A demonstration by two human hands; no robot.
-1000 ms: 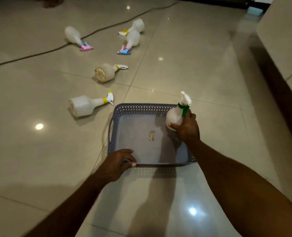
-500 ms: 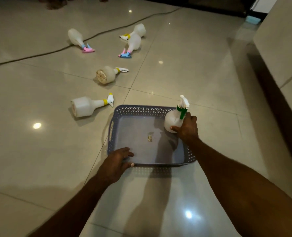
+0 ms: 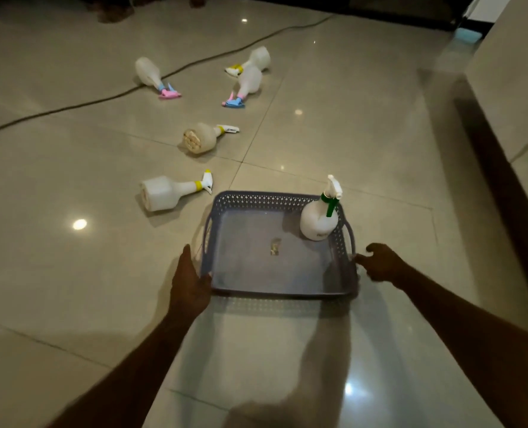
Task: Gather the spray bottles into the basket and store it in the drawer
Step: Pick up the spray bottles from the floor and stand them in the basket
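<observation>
A grey-blue perforated basket (image 3: 256, 197) sits on the tiled floor. One white spray bottle with a green collar (image 3: 318, 223) stands upright in its far right corner. My left hand (image 3: 190, 282) presses around the basket's near left corner. My right hand (image 3: 383, 265) is at the basket's right side, fingers loosely curled, one fingertip touching the rim. Several more white bottles lie on the floor beyond: a yellow-collared bottle (image 3: 164, 193) just left of the basket, another bottle with its base toward me (image 3: 199, 139), a blue-trigger bottle (image 3: 249, 83), a far yellow-collared bottle (image 3: 258, 58), and a pink-trigger bottle (image 3: 147, 72).
A dark cable (image 3: 71, 108) runs across the floor behind the bottles. A pale cabinet front (image 3: 510, 88) with a dark base lines the right side. A small sticker (image 3: 275, 247) marks the basket's bottom.
My right hand let go of the green-collared bottle, which now stands alone, and drew back to the basket's right side. My left hand slid from the near rim to the left corner.
</observation>
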